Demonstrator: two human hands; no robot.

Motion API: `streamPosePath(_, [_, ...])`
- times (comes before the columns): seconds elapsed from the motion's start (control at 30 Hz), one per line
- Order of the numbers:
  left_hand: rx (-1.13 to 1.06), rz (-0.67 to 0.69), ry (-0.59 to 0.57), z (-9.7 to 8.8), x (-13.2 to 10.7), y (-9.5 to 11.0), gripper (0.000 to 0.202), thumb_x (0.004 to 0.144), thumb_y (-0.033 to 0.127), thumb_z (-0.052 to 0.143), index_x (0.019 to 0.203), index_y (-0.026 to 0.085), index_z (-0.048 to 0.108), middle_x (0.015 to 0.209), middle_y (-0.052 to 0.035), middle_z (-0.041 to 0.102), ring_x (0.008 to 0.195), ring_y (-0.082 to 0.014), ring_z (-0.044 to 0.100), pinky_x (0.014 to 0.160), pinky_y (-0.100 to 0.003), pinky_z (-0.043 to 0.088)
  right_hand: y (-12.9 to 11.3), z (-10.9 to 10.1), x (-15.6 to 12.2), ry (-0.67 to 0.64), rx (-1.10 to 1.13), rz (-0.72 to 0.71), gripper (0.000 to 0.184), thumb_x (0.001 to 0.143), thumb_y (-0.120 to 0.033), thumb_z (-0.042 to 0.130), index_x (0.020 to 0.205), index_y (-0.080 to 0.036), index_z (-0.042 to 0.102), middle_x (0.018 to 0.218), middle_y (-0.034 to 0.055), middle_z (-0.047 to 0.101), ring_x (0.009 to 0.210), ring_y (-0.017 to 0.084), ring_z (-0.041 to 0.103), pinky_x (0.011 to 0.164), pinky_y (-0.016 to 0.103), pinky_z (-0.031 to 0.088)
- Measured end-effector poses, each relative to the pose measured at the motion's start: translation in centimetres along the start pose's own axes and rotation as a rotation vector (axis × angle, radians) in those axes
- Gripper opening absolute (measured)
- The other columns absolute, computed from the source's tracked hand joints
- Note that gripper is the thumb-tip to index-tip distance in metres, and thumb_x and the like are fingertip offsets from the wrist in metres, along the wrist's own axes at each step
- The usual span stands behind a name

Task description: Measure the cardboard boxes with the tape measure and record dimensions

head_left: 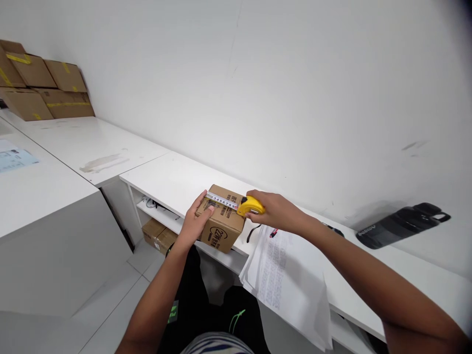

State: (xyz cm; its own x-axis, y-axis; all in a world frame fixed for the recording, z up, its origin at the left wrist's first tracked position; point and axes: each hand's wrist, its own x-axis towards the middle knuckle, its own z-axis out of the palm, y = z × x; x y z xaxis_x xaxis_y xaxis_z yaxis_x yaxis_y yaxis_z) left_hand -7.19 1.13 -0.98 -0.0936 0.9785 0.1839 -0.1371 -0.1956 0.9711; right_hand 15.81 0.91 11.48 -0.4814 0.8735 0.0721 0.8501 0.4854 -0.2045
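Observation:
A small brown cardboard box with black print sits at the front edge of a white desk. My left hand grips the box's left side, its thumb pressing the end of a measuring tape blade onto the top. My right hand is closed round the yellow tape measure case at the box's right edge. The blade is stretched across the top of the box between my two hands.
A stack of printed papers hangs over the desk edge right of the box, with a red pen on it. A black bag lies at the far right. Cardboard boxes are stacked at the far left; more boxes stand under the desk.

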Motion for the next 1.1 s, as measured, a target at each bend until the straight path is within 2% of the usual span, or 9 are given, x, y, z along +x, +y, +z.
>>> streamPosePath(0.33, [-0.025,0.013,-0.036,-0.3,0.0,-0.2,0.068,0.081,0.045,0.069,0.143,0.026,0.049,0.143,-0.0076,0.055,0.127,-0.0259,0.054,0.110,-0.037,0.040,1.4,-0.1,-1.6,-0.023,0.045,0.018,0.027,0.082,-0.038,0.059,0.106,-0.027,0.056,0.091,0.0011,0.070,0.072,0.018,0.062,0.059,0.027,0.040])
streamPosePath(0.53, [-0.018,0.016,-0.031,-0.3,0.0,-0.3,0.068,0.081,0.045,0.069,0.142,0.026,0.049,0.143,-0.0078,0.055,0.126,-0.0262,0.055,0.109,-0.038,0.040,2.1,0.4,-2.4,-0.023,0.085,0.044,0.023,0.083,-0.036,0.057,0.104,-0.026,0.056,0.089,0.0005,0.070,0.065,0.016,0.062,0.058,0.028,0.042])
streamPosePath(0.67, [-0.032,0.006,-0.024,0.0,0.1,-0.1,0.070,0.080,0.045,0.070,0.143,0.025,0.049,0.142,-0.0089,0.056,0.125,-0.0263,0.056,0.107,-0.037,0.042,2.3,0.7,-2.6,0.001,0.055,0.053,0.025,0.082,-0.036,0.059,0.105,-0.026,0.057,0.090,0.0011,0.070,0.070,0.018,0.063,0.057,0.027,0.040])
streamPosePath(0.93, [-0.008,0.015,-0.026,0.8,0.3,0.2,0.066,0.080,0.044,0.071,0.140,0.026,0.052,0.139,-0.0085,0.058,0.127,-0.0262,0.055,0.107,-0.037,0.042,3.0,1.1,-2.9,0.063,0.009,0.064,0.027,0.082,-0.037,0.057,0.106,-0.025,0.058,0.092,0.0011,0.070,0.069,0.017,0.062,0.055,0.027,0.037])
streamPosePath(1.1, [-0.001,0.016,-0.045,2.4,0.5,-0.1,0.061,0.081,0.045,0.069,0.137,0.025,0.055,0.135,-0.0092,0.061,0.119,-0.0255,0.060,0.101,-0.036,0.048,4.8,1.0,-3.5,0.105,-0.039,0.069,0.030,0.082,-0.040,0.058,0.109,-0.027,0.058,0.091,0.0001,0.071,0.069,0.018,0.063,0.055,0.027,0.037])
